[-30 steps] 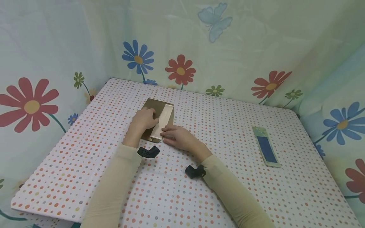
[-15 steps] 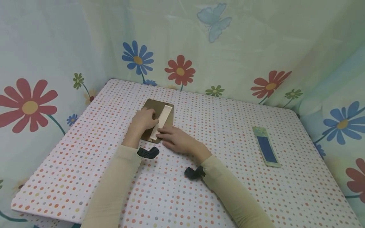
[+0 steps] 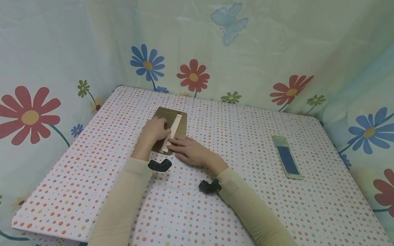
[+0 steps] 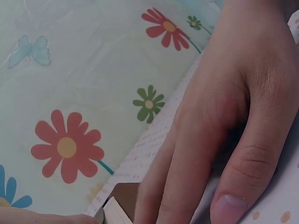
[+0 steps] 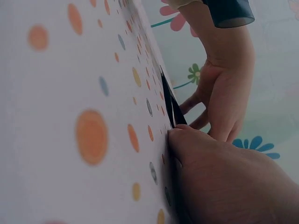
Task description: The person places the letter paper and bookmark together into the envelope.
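A brown, sheet-like piece (image 3: 181, 128) with cut corners lies flat on the table, toward the left. A narrow pale strip (image 3: 174, 127) runs lengthwise across it at a slant. My left hand (image 3: 155, 129) rests on the brown piece, fingers bent down and thumb beside the strip. From the right, my right hand (image 3: 192, 150) lays outstretched fingertips on the near part of the strip. In the left wrist view, the pale strip (image 4: 117, 212) shows beside the left fingers. The dark edge of the brown piece (image 5: 176, 109) lies low at my fingertips in the right wrist view.
A flat, long green package (image 3: 287, 159) with a blue panel lies to the right on the dotted tablecloth (image 3: 234, 150). A flowered curtain (image 3: 246, 61) hangs behind the table and at both sides.
The pale strip has become narrower, and more brown shows to its right. My right fingers have shifted a little left and flattened onto it. The left hand has stayed in place.
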Action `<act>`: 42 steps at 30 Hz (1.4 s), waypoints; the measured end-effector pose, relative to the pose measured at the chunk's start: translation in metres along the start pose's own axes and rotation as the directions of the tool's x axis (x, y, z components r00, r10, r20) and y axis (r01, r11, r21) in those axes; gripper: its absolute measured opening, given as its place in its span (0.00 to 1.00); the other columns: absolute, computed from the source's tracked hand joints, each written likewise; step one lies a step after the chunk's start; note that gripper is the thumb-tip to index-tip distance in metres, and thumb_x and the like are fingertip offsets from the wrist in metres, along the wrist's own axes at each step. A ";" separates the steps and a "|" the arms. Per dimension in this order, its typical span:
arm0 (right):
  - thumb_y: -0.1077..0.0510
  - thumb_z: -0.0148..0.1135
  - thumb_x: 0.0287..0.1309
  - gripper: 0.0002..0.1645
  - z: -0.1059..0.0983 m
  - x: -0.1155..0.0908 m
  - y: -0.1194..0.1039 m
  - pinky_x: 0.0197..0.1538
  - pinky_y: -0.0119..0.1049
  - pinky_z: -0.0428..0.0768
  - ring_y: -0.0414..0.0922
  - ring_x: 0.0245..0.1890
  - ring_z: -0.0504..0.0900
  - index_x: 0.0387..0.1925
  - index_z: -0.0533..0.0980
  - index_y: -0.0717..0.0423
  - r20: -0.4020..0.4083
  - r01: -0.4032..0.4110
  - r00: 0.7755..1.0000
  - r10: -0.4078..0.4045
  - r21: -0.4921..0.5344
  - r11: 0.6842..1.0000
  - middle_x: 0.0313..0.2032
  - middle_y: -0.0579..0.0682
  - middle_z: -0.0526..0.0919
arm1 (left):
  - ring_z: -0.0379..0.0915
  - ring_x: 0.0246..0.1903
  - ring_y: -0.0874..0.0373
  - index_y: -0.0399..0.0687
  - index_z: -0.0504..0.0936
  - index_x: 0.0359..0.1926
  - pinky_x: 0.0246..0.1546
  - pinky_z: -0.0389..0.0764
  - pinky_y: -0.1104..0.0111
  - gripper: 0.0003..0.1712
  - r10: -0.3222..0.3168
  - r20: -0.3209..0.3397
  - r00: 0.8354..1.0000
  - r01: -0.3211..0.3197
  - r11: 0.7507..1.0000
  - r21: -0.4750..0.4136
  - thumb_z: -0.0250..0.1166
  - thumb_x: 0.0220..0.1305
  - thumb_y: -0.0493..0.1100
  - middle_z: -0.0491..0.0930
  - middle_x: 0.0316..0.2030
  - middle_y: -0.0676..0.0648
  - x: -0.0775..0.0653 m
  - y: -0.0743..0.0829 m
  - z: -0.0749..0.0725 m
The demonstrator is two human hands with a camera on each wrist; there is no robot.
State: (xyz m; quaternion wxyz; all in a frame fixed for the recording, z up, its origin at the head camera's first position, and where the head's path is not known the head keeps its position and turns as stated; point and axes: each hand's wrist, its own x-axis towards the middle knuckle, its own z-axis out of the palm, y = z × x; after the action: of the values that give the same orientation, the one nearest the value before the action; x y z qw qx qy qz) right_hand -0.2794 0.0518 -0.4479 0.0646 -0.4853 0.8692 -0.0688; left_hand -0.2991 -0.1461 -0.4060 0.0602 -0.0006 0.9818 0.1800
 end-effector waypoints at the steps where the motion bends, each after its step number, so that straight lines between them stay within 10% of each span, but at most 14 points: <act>1: 0.45 0.38 0.72 0.29 0.000 0.000 0.000 0.74 0.49 0.49 0.45 0.74 0.51 0.72 0.54 0.36 -0.007 0.001 1.000 -0.001 -0.003 1.000 0.74 0.43 0.52 | 0.64 0.60 0.34 0.45 0.70 0.63 0.55 0.72 0.43 0.30 0.000 0.000 1.000 0.000 1.000 -0.001 0.55 0.61 0.51 0.65 0.63 0.36 0.000 0.000 0.000; 18: 0.45 0.37 0.72 0.30 -0.002 -0.003 -0.002 0.74 0.50 0.47 0.45 0.74 0.49 0.73 0.51 0.37 0.003 -0.009 1.000 0.009 0.026 1.000 0.74 0.45 0.50 | 0.62 0.61 0.34 0.46 0.69 0.64 0.56 0.70 0.43 0.30 0.002 0.005 1.000 -0.002 1.000 -0.009 0.55 0.63 0.52 0.64 0.64 0.36 -0.002 0.001 0.001; 30: 0.53 0.53 0.67 0.27 -0.029 -0.017 0.016 0.67 0.44 0.67 0.47 0.67 0.66 0.66 0.66 0.45 -0.133 -0.148 0.977 0.167 0.141 0.979 0.67 0.48 0.65 | 0.63 0.61 0.33 0.45 0.69 0.64 0.55 0.71 0.43 0.30 0.012 0.012 1.000 -0.012 1.000 -0.022 0.55 0.63 0.52 0.64 0.64 0.35 -0.001 -0.002 0.001; 42: 0.56 0.58 0.64 0.27 -0.080 -0.068 0.056 0.67 0.50 0.65 0.54 0.67 0.65 0.64 0.69 0.51 -0.309 -0.375 0.849 0.429 0.221 0.900 0.65 0.54 0.68 | 0.62 0.61 0.34 0.46 0.69 0.64 0.56 0.70 0.44 0.30 0.007 0.010 1.000 -0.006 1.000 -0.026 0.56 0.63 0.52 0.65 0.64 0.35 0.001 -0.002 0.001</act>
State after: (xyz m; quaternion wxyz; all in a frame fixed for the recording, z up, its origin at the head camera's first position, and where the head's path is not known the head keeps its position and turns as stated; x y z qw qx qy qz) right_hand -0.3049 0.1430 -0.3764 -0.0414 -0.2657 0.9411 -0.2051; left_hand -0.2997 -0.1473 -0.4073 0.0646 0.0027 0.9791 0.1929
